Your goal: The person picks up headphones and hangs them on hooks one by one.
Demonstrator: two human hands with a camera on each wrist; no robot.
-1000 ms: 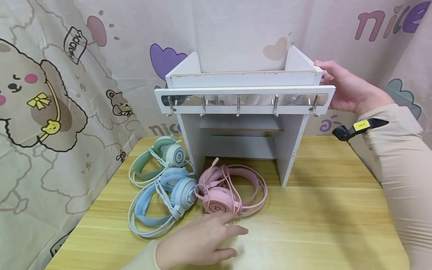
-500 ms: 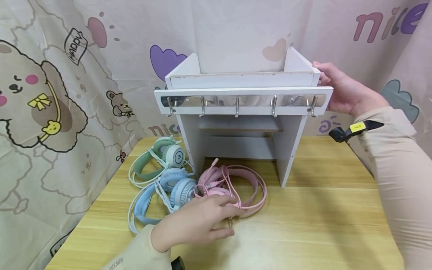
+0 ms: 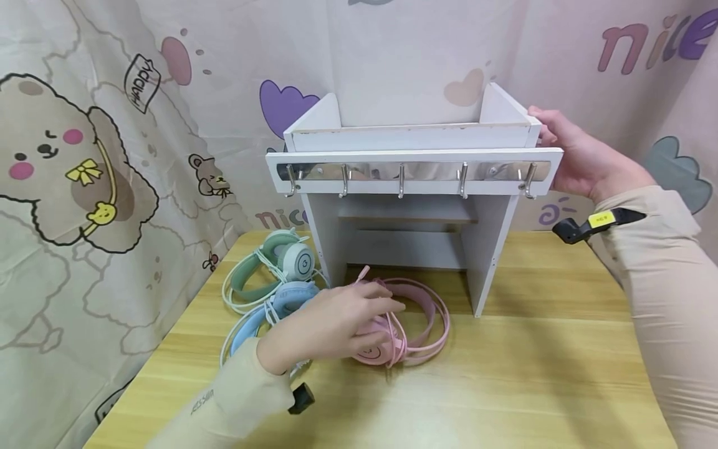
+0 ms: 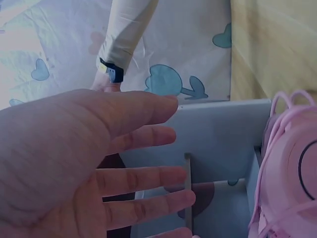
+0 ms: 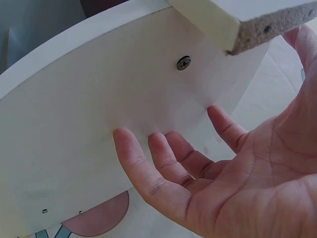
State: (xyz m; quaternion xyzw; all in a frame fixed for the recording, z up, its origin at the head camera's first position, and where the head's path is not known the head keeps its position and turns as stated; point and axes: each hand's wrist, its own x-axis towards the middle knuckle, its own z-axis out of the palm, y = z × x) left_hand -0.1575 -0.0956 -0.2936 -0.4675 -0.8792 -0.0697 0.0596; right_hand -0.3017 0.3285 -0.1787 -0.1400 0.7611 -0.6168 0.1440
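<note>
My left hand [image 3: 336,318] hovers over the pink headset [image 3: 373,355], its fingers extended and covering part of the ear cups. In the left wrist view those fingers have nothing between them, and the pink headset [image 4: 290,173] shows at the right edge. Whether the hand touches it cannot be told. My right hand [image 3: 583,153] is at the right side of the white shelf unit [image 3: 496,249]. In the right wrist view its fingertips touch the side panel [image 5: 89,119], below a screw [image 5: 184,63]. A metal hook rail [image 3: 373,169] runs across the shelf's front.
A light blue headset [image 3: 291,296] lies left of the pink one, partly behind my left forearm. Behind it lies a green headset [image 3: 297,260] with a bundled cable. Everything stands on a wooden table [image 3: 538,362], with a printed cloth [image 3: 392,56] behind.
My left hand has moved forward from the pink headset's near edge to over its ear cups. The right hand keeps its place on the shelf's side. The head view has shifted slightly.
</note>
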